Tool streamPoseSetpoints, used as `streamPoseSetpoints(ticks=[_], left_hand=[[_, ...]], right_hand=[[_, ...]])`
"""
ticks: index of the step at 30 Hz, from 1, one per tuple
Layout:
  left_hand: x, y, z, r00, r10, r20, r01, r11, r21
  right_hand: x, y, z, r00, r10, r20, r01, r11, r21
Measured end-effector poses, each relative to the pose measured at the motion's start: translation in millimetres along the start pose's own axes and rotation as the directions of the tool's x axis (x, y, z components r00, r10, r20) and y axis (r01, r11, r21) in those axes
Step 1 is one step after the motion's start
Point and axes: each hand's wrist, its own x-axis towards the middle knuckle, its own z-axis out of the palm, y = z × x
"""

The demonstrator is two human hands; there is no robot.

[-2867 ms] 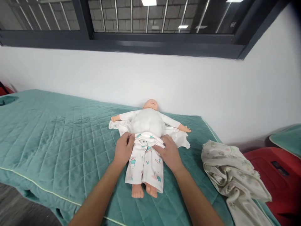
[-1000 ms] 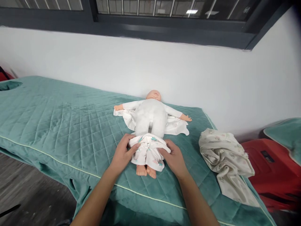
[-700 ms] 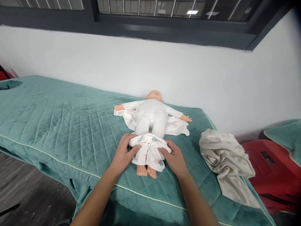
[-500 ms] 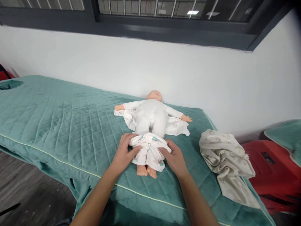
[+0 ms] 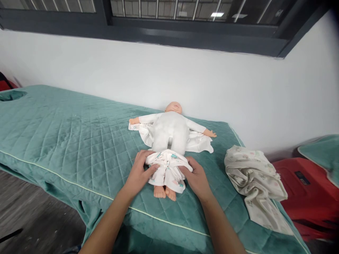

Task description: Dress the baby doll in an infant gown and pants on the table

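A baby doll [image 5: 171, 128] with a white cloth body lies on its back, arms spread, its bare feet toward me. Small white printed pants [image 5: 169, 169] are bunched around its lower legs, below the knees. My left hand [image 5: 141, 171] grips the left side of the waistband, thumb on the front and fingers behind. On the other side, my right hand [image 5: 196, 176] holds the waistband the same way. Under the doll's back and arms a white printed shirt [image 5: 198, 141] is spread open.
The doll rests on a bed with a green quilted cover [image 5: 79, 141], against a white wall [image 5: 119, 70]. A crumpled cream printed cloth [image 5: 254, 180] lies to the right. Beyond the bed's right edge stands a red plastic stool [image 5: 309, 190]. A dark-framed window [image 5: 159, 33] is above.
Almost nothing differs. Both hands keep their hold on the pants at the doll's lower legs, and the doll stays in place.
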Motion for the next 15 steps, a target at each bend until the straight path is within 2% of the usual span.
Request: streamPoseSetpoints(ticks=[15], left_hand=[[-0.4, -2.0, 0.4, 0.999, -0.036, 0.002, 0.036, 0.999, -0.018]], right_hand=[[0.0, 0.2, 0.3, 1.000, 0.006, 0.000, -0.006, 1.000, -0.008]])
